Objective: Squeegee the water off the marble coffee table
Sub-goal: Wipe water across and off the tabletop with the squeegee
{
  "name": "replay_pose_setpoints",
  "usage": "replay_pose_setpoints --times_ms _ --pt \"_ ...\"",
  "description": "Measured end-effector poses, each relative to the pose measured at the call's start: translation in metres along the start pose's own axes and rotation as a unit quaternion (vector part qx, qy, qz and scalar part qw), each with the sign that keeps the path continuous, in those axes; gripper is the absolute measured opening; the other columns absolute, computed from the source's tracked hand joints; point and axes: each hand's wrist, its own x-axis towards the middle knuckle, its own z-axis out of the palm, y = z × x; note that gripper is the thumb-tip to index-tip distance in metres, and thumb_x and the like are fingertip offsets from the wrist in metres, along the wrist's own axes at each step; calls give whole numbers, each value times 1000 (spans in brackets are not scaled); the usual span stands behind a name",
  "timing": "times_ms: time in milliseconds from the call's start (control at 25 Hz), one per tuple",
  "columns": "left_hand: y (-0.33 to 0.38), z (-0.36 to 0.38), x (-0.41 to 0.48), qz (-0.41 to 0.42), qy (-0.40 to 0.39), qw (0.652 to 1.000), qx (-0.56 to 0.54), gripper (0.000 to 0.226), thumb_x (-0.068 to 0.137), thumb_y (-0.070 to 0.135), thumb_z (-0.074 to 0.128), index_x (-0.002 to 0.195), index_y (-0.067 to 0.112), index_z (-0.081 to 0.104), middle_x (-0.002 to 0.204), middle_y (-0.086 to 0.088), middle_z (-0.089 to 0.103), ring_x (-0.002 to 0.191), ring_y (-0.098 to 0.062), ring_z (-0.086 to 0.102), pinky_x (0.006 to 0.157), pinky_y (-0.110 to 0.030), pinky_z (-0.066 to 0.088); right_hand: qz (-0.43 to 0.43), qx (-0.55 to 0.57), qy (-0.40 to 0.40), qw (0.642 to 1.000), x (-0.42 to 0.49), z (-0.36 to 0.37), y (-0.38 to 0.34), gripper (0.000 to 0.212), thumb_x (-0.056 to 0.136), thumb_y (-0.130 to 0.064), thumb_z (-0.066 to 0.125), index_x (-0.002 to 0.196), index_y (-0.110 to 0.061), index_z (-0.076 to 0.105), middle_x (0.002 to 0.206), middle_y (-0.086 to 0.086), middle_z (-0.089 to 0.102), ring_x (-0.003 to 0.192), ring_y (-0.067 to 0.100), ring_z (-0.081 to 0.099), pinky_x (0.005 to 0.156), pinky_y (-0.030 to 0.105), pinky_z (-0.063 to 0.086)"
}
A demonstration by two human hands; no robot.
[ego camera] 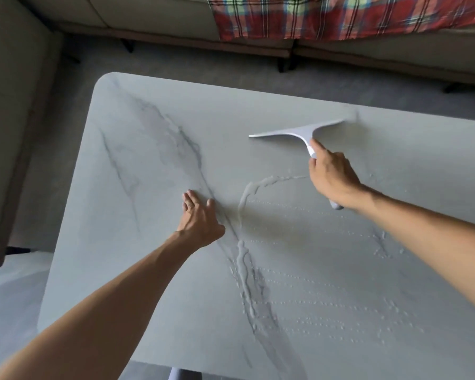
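The marble coffee table [137,171] fills most of the view, pale grey with dark veins. My right hand [333,178] grips the handle of a white squeegee [296,132], whose blade lies on the far right part of the top. A curved line of pushed water [251,189] runs below the blade, and rows of small droplets [327,305] cover the near right area. A second water ridge [242,259] runs toward the near edge. My left hand [199,219] rests flat on the table's middle, fingers apart, holding nothing.
A beige sofa [159,20] stands beyond the table's far edge, with a red plaid blanket [340,15] draped over it. Another sofa section [8,119] flanks the left side. Grey carpet [74,86] lies between the table and the sofas.
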Motion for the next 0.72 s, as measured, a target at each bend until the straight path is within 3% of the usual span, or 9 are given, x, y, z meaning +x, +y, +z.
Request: replay_pose_setpoints --times_ms 120,240,400,480,600,720 --pt "-3 5 1 4 21 1000 -3 65 74 24 62 130 1 39 148 -46 -6 141 -57 -4 120 -54 8 -88 -72 -31 993 -65 17 24 54 95 -14 44 147 -18 31 76 23 63 70 40 61 57 37 40" --pt "-3 8 1 4 27 1000 -1 63 74 23 62 129 1 40 148 -45 -8 141 -57 -6 119 -54 9 -99 -123 -78 984 -102 7 44 57 94 -15 46 149 -21 31 82 19 68 73 38 63 59 35 41" --pt "-8 12 -1 8 33 999 19 66 73 26 61 132 4 40 151 -41 -11 142 -54 -8 120 -52 9 -67 -29 -9 997 -70 -20 24 47 95 -19 43 141 -24 40 82 24 66 73 42 62 59 36 41" --pt "-13 15 -3 15 43 999 25 63 72 26 61 127 2 43 151 -40 -9 143 -52 -6 120 -51 11 -3 23 3 1000 -23 -20 -6 40 96 -22 37 136 -26 39 91 20 61 72 39 59 59 32 40" --pt "-13 7 -3 35 57 998 -11 50 69 22 62 112 2 47 146 -37 16 139 -47 16 114 -45 25 112 99 5 989 49 -14 -50 36 93 -15 33 128 -18 41 113 17 56 82 37 62 55 32 43" --pt "-27 10 -21 33 114 990 -78 33 70 11 62 98 1 49 117 -21 46 109 -35 44 88 -34 35 120 82 2 989 52 16 -81 38 89 -10 36 127 -14 40 116 19 54 91 39 61 54 33 41"
